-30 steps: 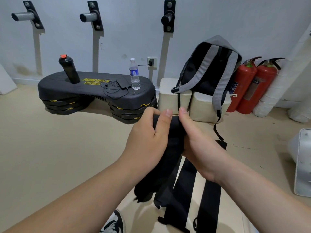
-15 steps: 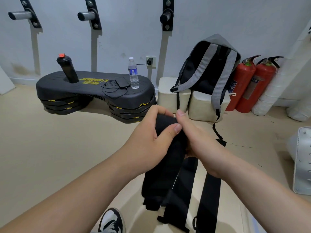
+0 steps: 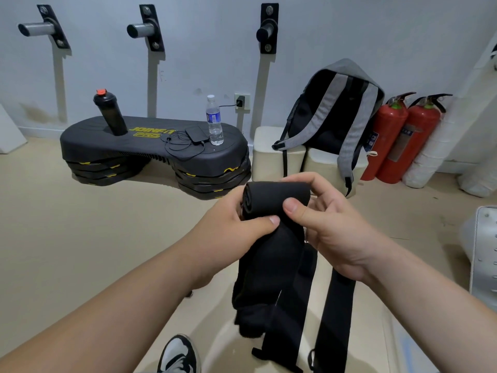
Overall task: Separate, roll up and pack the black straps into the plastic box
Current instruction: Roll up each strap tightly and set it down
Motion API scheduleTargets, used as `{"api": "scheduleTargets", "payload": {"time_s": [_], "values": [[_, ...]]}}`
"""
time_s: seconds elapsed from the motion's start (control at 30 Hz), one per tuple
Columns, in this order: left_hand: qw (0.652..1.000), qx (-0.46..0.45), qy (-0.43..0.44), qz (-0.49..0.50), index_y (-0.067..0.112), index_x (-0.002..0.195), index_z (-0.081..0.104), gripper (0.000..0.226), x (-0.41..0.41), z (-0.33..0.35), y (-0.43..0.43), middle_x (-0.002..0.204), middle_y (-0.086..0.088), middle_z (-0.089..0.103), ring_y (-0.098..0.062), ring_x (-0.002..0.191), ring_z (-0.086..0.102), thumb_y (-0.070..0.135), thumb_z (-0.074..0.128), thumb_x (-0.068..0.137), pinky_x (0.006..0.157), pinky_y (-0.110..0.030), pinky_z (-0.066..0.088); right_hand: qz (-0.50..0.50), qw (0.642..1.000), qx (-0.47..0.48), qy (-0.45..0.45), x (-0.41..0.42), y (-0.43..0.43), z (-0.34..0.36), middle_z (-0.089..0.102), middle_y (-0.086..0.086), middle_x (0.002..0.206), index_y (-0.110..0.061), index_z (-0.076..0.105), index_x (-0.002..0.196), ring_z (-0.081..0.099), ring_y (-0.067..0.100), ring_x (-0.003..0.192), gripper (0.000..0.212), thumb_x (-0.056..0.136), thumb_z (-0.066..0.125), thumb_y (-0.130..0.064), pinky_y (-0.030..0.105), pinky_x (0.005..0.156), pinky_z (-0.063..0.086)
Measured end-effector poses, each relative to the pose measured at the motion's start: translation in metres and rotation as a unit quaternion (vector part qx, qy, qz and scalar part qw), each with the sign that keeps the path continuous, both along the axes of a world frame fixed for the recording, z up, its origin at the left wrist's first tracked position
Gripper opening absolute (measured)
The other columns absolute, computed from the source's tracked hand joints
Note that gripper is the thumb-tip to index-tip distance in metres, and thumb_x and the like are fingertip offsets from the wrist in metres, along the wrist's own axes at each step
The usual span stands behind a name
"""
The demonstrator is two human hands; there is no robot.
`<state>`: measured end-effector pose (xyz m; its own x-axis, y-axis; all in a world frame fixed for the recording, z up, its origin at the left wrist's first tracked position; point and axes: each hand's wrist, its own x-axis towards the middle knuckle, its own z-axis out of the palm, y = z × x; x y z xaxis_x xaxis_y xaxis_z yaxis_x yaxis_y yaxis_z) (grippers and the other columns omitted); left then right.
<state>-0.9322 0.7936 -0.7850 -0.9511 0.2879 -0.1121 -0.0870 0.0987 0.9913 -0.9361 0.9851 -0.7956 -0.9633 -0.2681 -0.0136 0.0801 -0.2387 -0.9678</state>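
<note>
**Q:** How many straps are there, and where?

**A:** Three, all black. The rolled strap [image 3: 277, 196] is wound partway into a short cylinder at its top end. It is held in the air at the centre of the view, above a beige floor [image 3: 80, 238], and its wide tail drops straight down. Two loose straps [image 3: 334, 319], both narrower, run down behind it and to the right, ending near the bottom edge. I cannot tell whether they hang or lie flat.

**Q:** What are the hands doing?

**A:** Both hold the roll, neither one spread open. The left hand [image 3: 228, 227] grips the roll's left end, with its thumb pressed on the fabric just under the roll and its fingers curled behind. The right hand [image 3: 333, 227] closes round the right end, with its thumb on the front and its fingers hooked over the top.

**Q:** And around them?

**A:** One shoe [image 3: 178, 356] shows at the bottom. Beyond the hands sits one black platform [image 3: 153, 149] carrying two bottles, one dark [image 3: 110, 114] and one clear [image 3: 214, 122]. To the right, one backpack [image 3: 336, 117] leans on two cream blocks [image 3: 271, 154]. Two red extinguishers [image 3: 387, 138] stand beside it. Three pegs [image 3: 145, 28] jut from the wall.
</note>
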Motion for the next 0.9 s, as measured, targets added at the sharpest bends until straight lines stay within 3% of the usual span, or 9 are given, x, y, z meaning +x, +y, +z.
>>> {"api": "scheduleTargets", "payload": {"time_s": [0.07, 0.2, 0.33, 0.47, 0.57, 0.63, 0.7, 0.83, 0.9], "values": [[0.999, 0.014, -0.029, -0.001, 0.025, 0.126, 0.067, 0.040, -0.002, 0.000, -0.001, 0.113, 0.000, 0.080, -0.019, 0.107, 0.077, 0.010, 0.076, 0.090, 0.088, -0.036, 0.061, 0.004, 1.000, 0.002, 0.009, -0.001, 0.000, -0.001, 0.074, 0.013, 0.108, -0.017, 0.067, 0.116, 0.072, 0.029, 0.096, 0.039, 0.083, 0.081, -0.003, 0.040, 0.083, 0.063], [0.998, 0.010, -0.063, 0.019, 0.025, 0.122, 0.068, 0.046, -0.004, 0.001, 0.003, 0.113, 0.003, 0.079, -0.015, 0.102, 0.078, 0.053, 0.076, 0.086, 0.085, -0.037, 0.063, -0.009, 0.999, 0.016, 0.027, -0.002, -0.001, -0.005, 0.073, 0.018, 0.112, -0.024, 0.072, 0.093, 0.071, 0.031, 0.096, 0.039, 0.069, 0.077, 0.007, 0.043, 0.085, 0.063], [0.997, -0.053, -0.030, 0.046, 0.029, 0.117, 0.068, 0.049, -0.004, -0.002, 0.005, 0.107, 0.007, 0.079, -0.010, 0.100, 0.077, 0.071, 0.065, 0.091, 0.089, -0.038, 0.063, -0.025, 0.999, 0.033, 0.020, -0.002, -0.002, -0.007, 0.070, 0.026, 0.122, -0.020, 0.072, 0.099, 0.072, 0.036, 0.102, 0.044, 0.066, 0.077, 0.009, 0.047, 0.087, 0.064], [0.995, -0.033, 0.020, 0.095, 0.023, 0.110, 0.066, 0.035, -0.003, 0.005, 0.006, 0.095, 0.001, 0.079, -0.010, 0.086, 0.077, 0.054, 0.068, 0.095, 0.068, -0.024, 0.060, 0.026, 0.997, 0.003, -0.075, -0.001, -0.004, -0.003, 0.070, 0.020, 0.133, -0.019, 0.065, 0.134, 0.073, 0.035, 0.117, 0.057, 0.079, 0.075, -0.010, 0.044, 0.092, 0.063], [0.994, -0.007, 0.044, 0.099, 0.024, 0.112, 0.063, 0.024, -0.001, 0.007, 0.006, 0.091, -0.004, 0.077, -0.018, 0.083, 0.078, 0.039, 0.072, 0.096, 0.068, -0.032, 0.065, 0.105, 0.986, -0.003, -0.126, 0.002, -0.006, 0.007, 0.070, 0.014, 0.138, -0.020, 0.065, 0.141, 0.066, 0.035, 0.130, 0.046, 0.098, 0.064, -0.040, 0.058, 0.114, 0.048], [0.993, -0.029, 0.088, 0.079, 0.028, 0.113, 0.061, 0.022, 0.002, 0.006, 0.005, 0.087, 0.001, 0.075, -0.013, 0.077, 0.075, 0.028, 0.075, 0.096, 0.063, -0.028, 0.063, 0.112, 0.981, -0.036, -0.157, 0.004, -0.010, 0.009, 0.073, 0.012, 0.135, -0.020, 0.067, 0.139, 0.068, 0.030, 0.128, 0.053, 0.106, 0.045, -0.056, 0.053, 0.114, 0.050], [0.988, -0.059, 0.135, 0.042, 0.032, 0.116, 0.059, 0.028, 0.004, 0.004, 0.004, 0.087, 0.010, 0.074, -0.008, 0.079, 0.073, 0.024, 0.077, 0.096, 0.067, -0.027, 0.061, 0.108, 0.977, -0.042, -0.178, 0.006, -0.016, 0.007, 0.074, 0.010, 0.133, -0.021, 0.067, 0.138, 0.070, 0.027, 0.125, 0.063, 0.103, 0.038, -0.065, 0.051, 0.112, 0.051], [0.974, -0.112, 0.197, 0.021, 0.037, 0.122, 0.059, 0.039, 0.006, -0.003, 0.003, 0.107, 0.011, 0.072, -0.014, 0.102, 0.071, 0.026, 0.080, 0.092, 0.089, -0.043, 0.062, 0.101, 0.975, -0.066, -0.185, 0.007, -0.021, 0.002, 0.072, 0.016, 0.134, -0.020, 0.068, 0.137, 0.069, 0.032, 0.127, 0.060, 0.103, 0.044, -0.064, 0.056, 0.115, 0.047], [0.979, -0.088, 0.181, 0.035, 0.035, 0.123, 0.059, 0.040, 0.006, -0.002, 0.005, 0.107, 0.011, 0.073, -0.010, 0.101, 0.072, 0.020, 0.080, 0.093, 0.087, -0.037, 0.063, 0.073, 0.981, -0.051, -0.169, 0.007, -0.021, 0.002, 0.073, 0.014, 0.133, -0.019, 0.066, 0.138, 0.070, 0.030, 0.125, 0.059, 0.103, 0.048, -0.062, 0.054, 0.113, 0.049]]}}
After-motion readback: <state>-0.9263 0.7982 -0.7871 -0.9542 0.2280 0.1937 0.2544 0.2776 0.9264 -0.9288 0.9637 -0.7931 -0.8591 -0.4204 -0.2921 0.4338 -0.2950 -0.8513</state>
